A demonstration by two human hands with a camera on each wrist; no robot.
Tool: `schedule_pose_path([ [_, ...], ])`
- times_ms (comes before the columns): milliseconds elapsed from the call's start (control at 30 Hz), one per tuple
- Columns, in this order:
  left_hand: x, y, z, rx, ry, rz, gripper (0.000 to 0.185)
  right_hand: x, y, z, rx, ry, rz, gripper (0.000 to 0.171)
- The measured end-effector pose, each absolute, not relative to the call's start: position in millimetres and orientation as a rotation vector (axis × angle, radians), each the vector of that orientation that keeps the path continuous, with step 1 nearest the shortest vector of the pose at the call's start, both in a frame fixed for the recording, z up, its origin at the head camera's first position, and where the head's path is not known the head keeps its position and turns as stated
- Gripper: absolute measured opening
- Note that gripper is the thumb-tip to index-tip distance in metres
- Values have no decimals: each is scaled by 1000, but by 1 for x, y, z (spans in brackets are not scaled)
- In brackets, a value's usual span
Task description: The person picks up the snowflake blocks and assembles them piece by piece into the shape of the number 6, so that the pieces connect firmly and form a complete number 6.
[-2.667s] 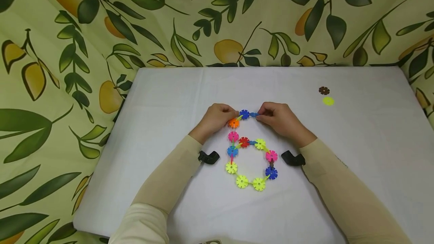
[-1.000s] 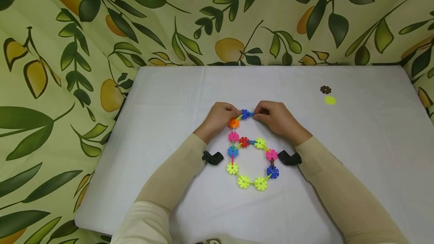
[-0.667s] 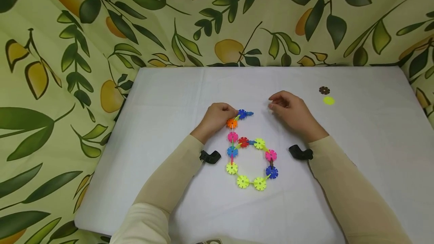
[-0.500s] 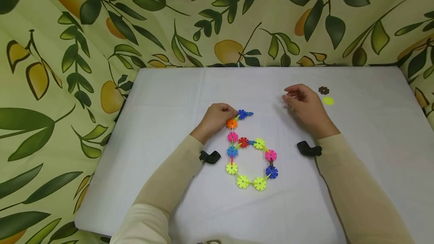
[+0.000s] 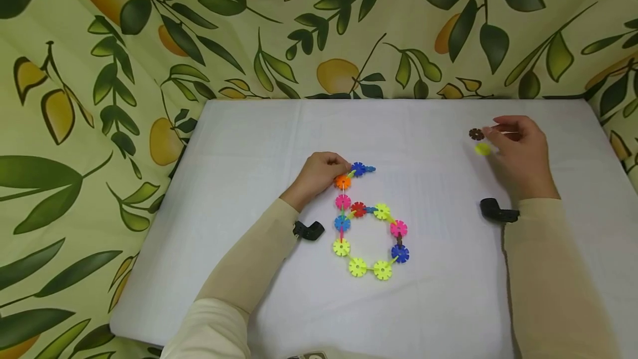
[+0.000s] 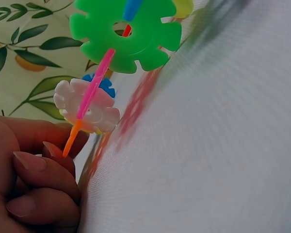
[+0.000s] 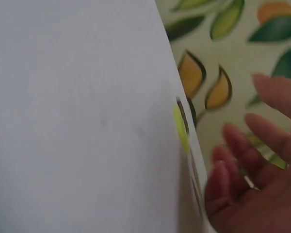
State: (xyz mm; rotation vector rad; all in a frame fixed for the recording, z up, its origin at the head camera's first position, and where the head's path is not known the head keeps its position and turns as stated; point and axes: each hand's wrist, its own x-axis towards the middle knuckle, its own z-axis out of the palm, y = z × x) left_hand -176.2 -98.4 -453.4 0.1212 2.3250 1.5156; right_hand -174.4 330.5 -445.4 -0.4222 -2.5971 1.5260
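A chain of colourful notched plastic discs [image 5: 358, 267] lies on the white table, forming a closed loop with a tail curving up from its left side. My left hand [image 5: 324, 173] pinches the tail near the orange disc [image 5: 343, 182]. Beyond it, a dark blue disc [image 5: 358, 169] and a lighter blue one [image 5: 370, 169] end the tail. In the left wrist view, the green disc [image 6: 126, 46] stands nearest the camera. My right hand [image 5: 523, 151] hovers at the back right with loosely bent fingers, its fingertips right beside the loose brown disc [image 5: 476, 134] and yellow disc [image 5: 482, 149].
The table [image 5: 239, 143] has a white cover. A leaf-and-fruit patterned curtain [image 5: 279, 43] hangs behind it and along the left side. Black wrist cameras show by each forearm, the left camera [image 5: 309, 230] close to the chain.
My right hand has let go of the light blue disc at the tail's end and moved right to the loose discs. The left hand has kept its hold on the chain.
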Motion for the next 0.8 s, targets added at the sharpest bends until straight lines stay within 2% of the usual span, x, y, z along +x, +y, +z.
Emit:
schedule_pose_path([
  [67,-176,-98,-453,110,2331,1517,20,-171,345,-448,-417,-2717,1481,66],
  [167,-175,-97,-453,91,2348,1520,26,-166,359,-451,-333,-2889,1402,71],
  [300,-174,-96,-453,64,2340,1558,30,-166,365,-450,-187,-3021,1272,57],
  [467,-173,-95,-454,48,2313,1655,26,-170,362,-447,-112,-3073,1178,39],
  [700,-172,-94,-451,40,2315,1721,21,-175,356,-447,-17,-3101,1187,49],
  [800,-172,-93,-451,89,2279,1732,21,-175,353,-447,-6,-3106,1171,46],
])
